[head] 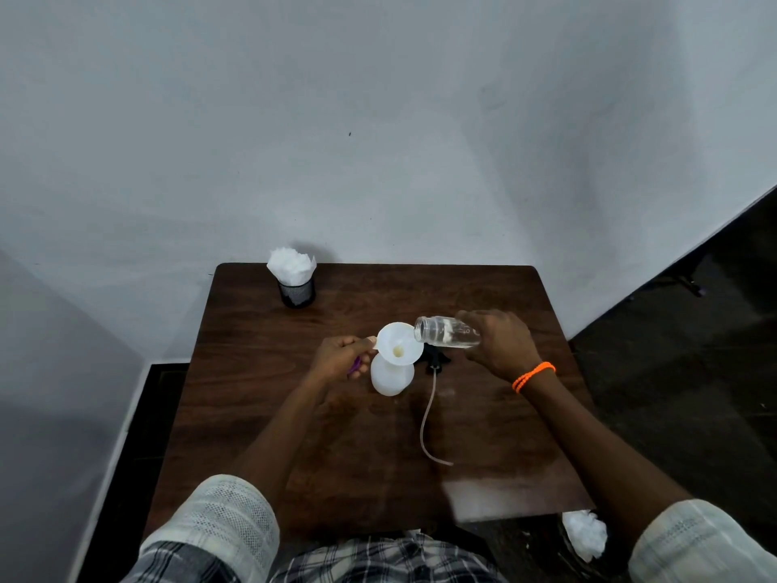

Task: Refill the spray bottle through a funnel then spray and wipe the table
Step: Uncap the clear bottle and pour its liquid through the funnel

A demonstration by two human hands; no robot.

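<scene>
1. Tissues (290,263) in a black cup (297,291) wait at the counter (252,414) back left.
2. Our left hand (342,357) pinches the funnel (399,345) tab, steadying it in the white bottle (391,378); we should keep it upright.
3. Our right hand (500,345) wraps the tilted clear jar (447,331), mouth over the funnel rim; pour slowly.
4. The sprayer head (435,358) lies just behind.

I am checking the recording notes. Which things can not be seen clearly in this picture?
Head view only:
- Liquid level in the white spray bottle: opaque wall, funnel covers the mouth.
- Spray head: mostly behind the funnel and glass jar.
- Purple item in the left hand: fingers hide it.
</scene>
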